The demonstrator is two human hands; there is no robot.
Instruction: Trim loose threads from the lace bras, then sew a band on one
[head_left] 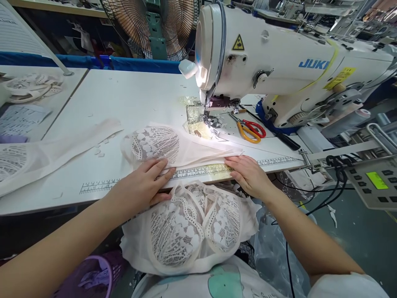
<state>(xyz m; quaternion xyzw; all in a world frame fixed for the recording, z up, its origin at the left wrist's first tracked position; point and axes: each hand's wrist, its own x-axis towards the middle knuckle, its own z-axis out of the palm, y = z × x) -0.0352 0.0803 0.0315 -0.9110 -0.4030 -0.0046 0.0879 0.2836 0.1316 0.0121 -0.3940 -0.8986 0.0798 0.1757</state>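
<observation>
A pale pink bra [198, 151] with a white lace cup lies folded along the table's front edge, over a printed ruler strip [198, 171]. My left hand [149, 178] rests on the cup side, fingers stretched out and thumb apart below the edge. At the far end of the band, my right hand [248, 174] grips the fabric; its fingertips are partly hidden against the cloth. A second lace bra [192, 227] lies on my lap, both cups facing up. Just beyond the folded bra stands a white sewing machine [279, 54], its lamp lit over the needle area.
Orange-handled scissors [248, 131], red-handled scissors [256, 128] and a black-handled tool [287, 140] lie by the machine. Another bra piece [52, 161] is on the left. A fan [156, 29] stands behind, a control panel [376, 182] at right, a purple basket [108, 273] below.
</observation>
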